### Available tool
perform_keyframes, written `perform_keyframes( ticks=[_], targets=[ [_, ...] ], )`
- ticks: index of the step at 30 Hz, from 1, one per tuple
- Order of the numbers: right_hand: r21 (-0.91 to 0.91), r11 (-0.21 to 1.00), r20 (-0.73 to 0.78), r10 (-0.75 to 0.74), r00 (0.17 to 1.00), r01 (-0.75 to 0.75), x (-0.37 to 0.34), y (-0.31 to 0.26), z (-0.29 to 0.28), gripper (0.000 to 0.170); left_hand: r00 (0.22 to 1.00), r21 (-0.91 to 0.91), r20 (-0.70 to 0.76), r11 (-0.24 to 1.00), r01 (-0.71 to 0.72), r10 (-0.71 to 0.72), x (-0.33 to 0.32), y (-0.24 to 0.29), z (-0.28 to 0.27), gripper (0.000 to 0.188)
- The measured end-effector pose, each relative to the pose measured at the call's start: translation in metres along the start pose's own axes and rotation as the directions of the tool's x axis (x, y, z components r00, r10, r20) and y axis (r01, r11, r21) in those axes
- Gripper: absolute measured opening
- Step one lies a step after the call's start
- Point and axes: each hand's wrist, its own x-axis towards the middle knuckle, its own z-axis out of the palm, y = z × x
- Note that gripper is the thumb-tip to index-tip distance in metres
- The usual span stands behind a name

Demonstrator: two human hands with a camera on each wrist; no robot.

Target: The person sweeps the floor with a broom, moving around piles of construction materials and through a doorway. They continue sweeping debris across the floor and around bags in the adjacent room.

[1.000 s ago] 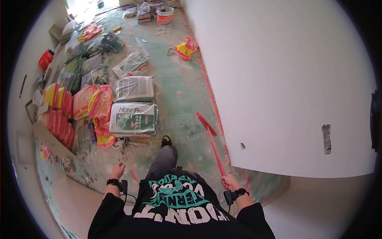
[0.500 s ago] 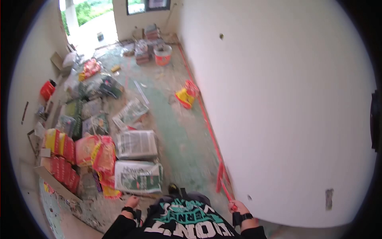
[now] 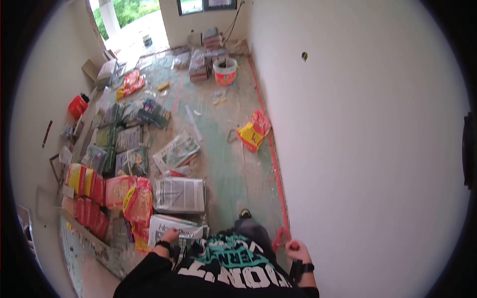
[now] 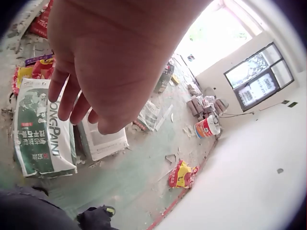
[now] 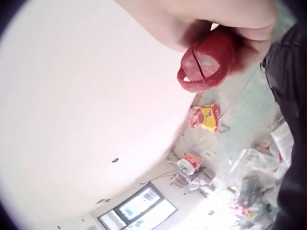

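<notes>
My right hand grips the red handle of a long-handled tool. In the right wrist view its rounded, cracked end with a hanging loop sticks out of the fist. A red tool part shows low beside the right-hand wall in the head view; the rest is hidden behind my hand and body. Nothing is in my left hand, which hangs with fingers loosely bent. In the head view it overlaps a white and green paint bag on the floor.
Stacked bags, red sacks among them, line the left side. A crumpled red-yellow bag lies near the right wall. Farther on are a bucket, stacked bricks and a bright doorway. Green floor runs between.
The head view has tilted up, bringing the doorway and window into sight. I have stepped forward alongside the bags. The tool, stretched out ahead earlier, now shows close by my right hand.
</notes>
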Motion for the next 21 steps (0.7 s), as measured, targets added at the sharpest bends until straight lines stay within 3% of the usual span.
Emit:
perform_keyframes(
  ticks=[3,4,5,6,7,8,9,11,12,14,15,16,18,19,20,21],
  targets=[
    [0.087,0.993,-0.056,0.079,0.995,-0.074,0.012,-0.019,0.064,0.014,0.998,-0.047,0.068,0.999,0.015,-0.011,0.019,0.058,-0.029,0.039],
    [0.118,0.985,-0.075,0.138,0.988,-0.129,0.002,-0.014,0.092,0.012,0.997,-0.126,0.064,0.991,0.045,-0.037,0.008,0.103,-0.055,0.035],
    [0.113,0.986,-0.079,0.132,0.988,-0.123,0.008,-0.018,0.112,0.012,1.000,-0.182,-0.016,0.983,-0.019,0.016,0.027,0.112,-0.058,0.033],
    [0.126,0.967,-0.107,0.235,0.966,-0.221,0.014,-0.020,0.127,0.014,0.994,-0.230,-0.094,0.970,-0.078,0.057,0.041,0.117,-0.060,0.031],
    [0.143,0.937,-0.140,0.337,0.931,-0.318,0.017,-0.019,0.141,0.017,0.990,-0.249,-0.137,0.966,-0.075,0.041,0.045,0.134,-0.069,0.031],
    [0.141,0.939,-0.162,0.334,0.929,-0.313,0.021,-0.016,0.153,0.017,0.984,-0.269,-0.180,0.961,-0.070,0.021,0.050,0.149,-0.078,0.030],
    [0.010,0.939,-0.155,0.341,0.927,-0.344,0.021,-0.009,0.171,0.014,0.976,-0.254,-0.219,0.964,-0.075,0.018,0.060,0.153,-0.078,0.030],
    [-0.266,0.902,-0.182,0.299,0.937,-0.340,0.015,0.014,0.213,0.010,0.988,-0.316,-0.150,0.949,-0.010,-0.040,0.073,0.161,-0.078,0.031],
    [-0.276,0.900,-0.191,0.292,0.937,-0.337,0.023,0.018,0.227,0.010,0.992,-0.333,-0.116,0.943,0.016,-0.058,0.079,0.165,-0.080,0.032],
    [-0.453,0.785,-0.243,0.347,0.906,-0.422,0.042,0.024,0.252,0.011,0.993,-0.325,-0.056,0.942,0.078,-0.102,0.103,0.141,-0.064,0.033],
    [-0.585,0.703,-0.262,0.307,0.915,-0.404,0.051,0.028,0.270,0.013,0.993,-0.322,-0.019,0.941,0.104,-0.117,0.107,0.136,-0.062,0.036],
    [-0.593,0.696,-0.269,0.304,0.914,-0.406,0.058,0.034,0.291,0.013,0.990,-0.269,0.006,0.953,0.139,-0.142,0.122,0.116,-0.050,0.039],
    [-0.813,0.485,-0.275,0.169,0.946,-0.323,0.072,0.050,0.335,0.014,0.964,-0.297,0.061,0.917,0.265,-0.259,0.131,0.105,-0.051,0.039],
    [-0.821,0.471,-0.279,0.163,0.946,-0.324,0.085,0.053,0.355,0.014,0.955,-0.367,0.089,0.882,0.296,-0.283,0.145,0.082,-0.039,0.040],
    [-0.806,0.467,-0.287,0.230,0.930,-0.364,0.100,0.054,0.377,0.014,0.952,-0.328,0.119,0.894,0.305,-0.281,0.150,0.080,-0.051,0.037],
    [-0.792,0.459,-0.291,0.297,0.909,-0.403,0.118,0.055,0.404,0.014,0.925,-0.448,0.136,0.811,0.376,-0.354,0.160,0.070,-0.050,0.035]
  ],
)
